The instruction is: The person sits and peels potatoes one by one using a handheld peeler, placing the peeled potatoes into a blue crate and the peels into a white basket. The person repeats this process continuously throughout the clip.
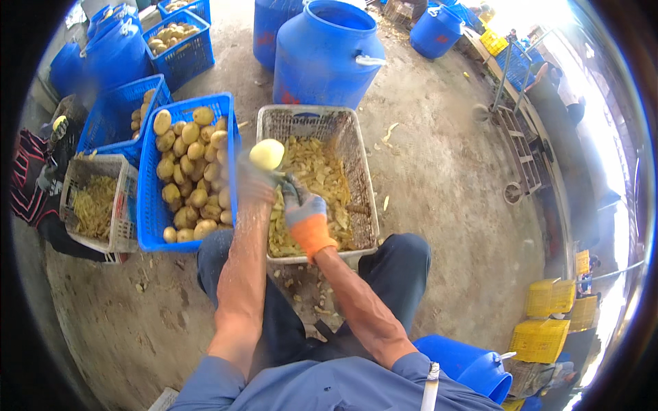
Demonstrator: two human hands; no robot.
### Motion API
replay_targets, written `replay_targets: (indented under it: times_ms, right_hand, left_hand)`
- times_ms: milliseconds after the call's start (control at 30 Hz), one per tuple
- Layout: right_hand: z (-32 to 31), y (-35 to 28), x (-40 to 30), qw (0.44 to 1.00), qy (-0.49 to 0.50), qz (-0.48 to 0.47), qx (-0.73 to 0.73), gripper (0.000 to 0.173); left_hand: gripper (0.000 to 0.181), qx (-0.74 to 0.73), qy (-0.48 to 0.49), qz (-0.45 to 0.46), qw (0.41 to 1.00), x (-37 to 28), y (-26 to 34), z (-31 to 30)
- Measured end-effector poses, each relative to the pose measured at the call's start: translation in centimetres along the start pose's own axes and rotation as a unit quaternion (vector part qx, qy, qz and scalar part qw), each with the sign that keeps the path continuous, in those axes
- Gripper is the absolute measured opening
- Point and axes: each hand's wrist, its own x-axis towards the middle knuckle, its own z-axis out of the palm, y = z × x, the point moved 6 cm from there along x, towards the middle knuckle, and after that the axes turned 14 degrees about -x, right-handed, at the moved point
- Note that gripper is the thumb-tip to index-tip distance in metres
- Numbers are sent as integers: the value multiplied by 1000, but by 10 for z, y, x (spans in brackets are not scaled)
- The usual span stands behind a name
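Note:
A pale, peeled round fruit or tuber (267, 154) is at the fingers of my left hand (254, 180), which is blurred over the gap between two crates. My right hand (306, 205), in a grey glove with an orange cuff, is closed on a small tool, too hidden to name, just beside the left. Beneath both hands stands a whitish plastic crate (367, 205) holding peelings (318, 174). On the left, a blue plastic crate (144, 205) holds many yellow-brown round fruits or tubers (190, 133).
Blue plastic drums (326, 61) stand beyond the whitish crate. At far left a co-worker's striped sleeve (31, 180) shows beside another crate of peelings (123, 180). A metal-framed cart (519, 144) is at right; yellow crates (540, 341) and a tipped blue drum (457, 362) lie lower right.

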Motion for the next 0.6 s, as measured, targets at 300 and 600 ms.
replay_targets:
  times_ms: [300,600]
  right_hand:
    - [-119,49,52,985,-31,-17,-171,45]
    - [-134,63,41,896,5,-177,-407,25]
  left_hand:
    - [64,-601,14,-381,702,26,-14,61]
    - [98,-476,-251,-97,837,197,200,53]
